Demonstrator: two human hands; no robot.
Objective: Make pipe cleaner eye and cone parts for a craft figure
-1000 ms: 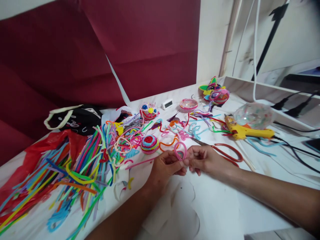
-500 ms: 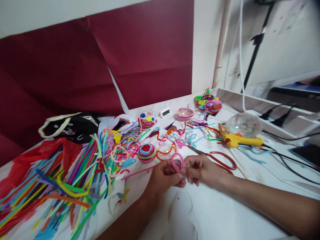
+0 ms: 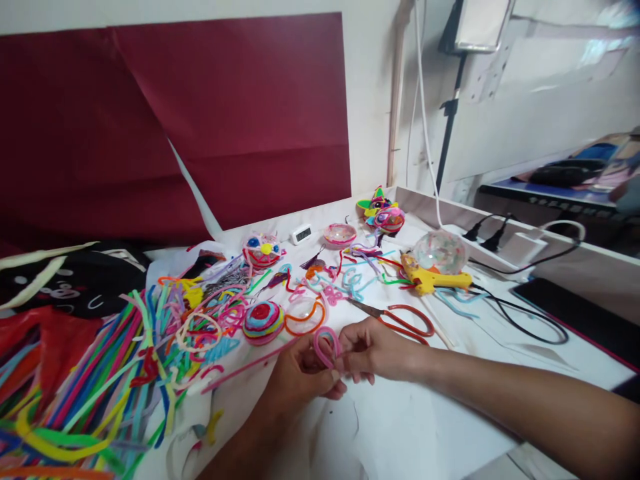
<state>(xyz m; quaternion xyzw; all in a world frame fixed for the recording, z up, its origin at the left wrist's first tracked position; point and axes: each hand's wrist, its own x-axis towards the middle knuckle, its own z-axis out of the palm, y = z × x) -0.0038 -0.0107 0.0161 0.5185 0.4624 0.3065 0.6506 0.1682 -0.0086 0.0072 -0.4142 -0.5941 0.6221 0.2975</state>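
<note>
Near the table's front, my left hand (image 3: 303,373) pinches the base of a looped pink pipe cleaner (image 3: 327,345). My right hand (image 3: 373,350) grips the same loop from the right, its fingertips close to those of the left. A long pink strand (image 3: 250,365) reaches out to the left from behind my left hand. Red-handled scissors (image 3: 407,322) lie just beyond my right hand. A striped ball (image 3: 263,323) and a clear dome with an orange rim (image 3: 304,315) sit behind my left hand.
Many loose pipe cleaners (image 3: 110,373) cover the left side. A yellow glue gun (image 3: 440,280) rests at the right beside a clear ball (image 3: 441,251). Farther back are a small digital clock (image 3: 301,235), a decorated ball (image 3: 263,250) and a power strip (image 3: 480,248).
The view has swung to the right, so the table objects appear farther left. Both hands still hold the pink loop in much the same pose.
</note>
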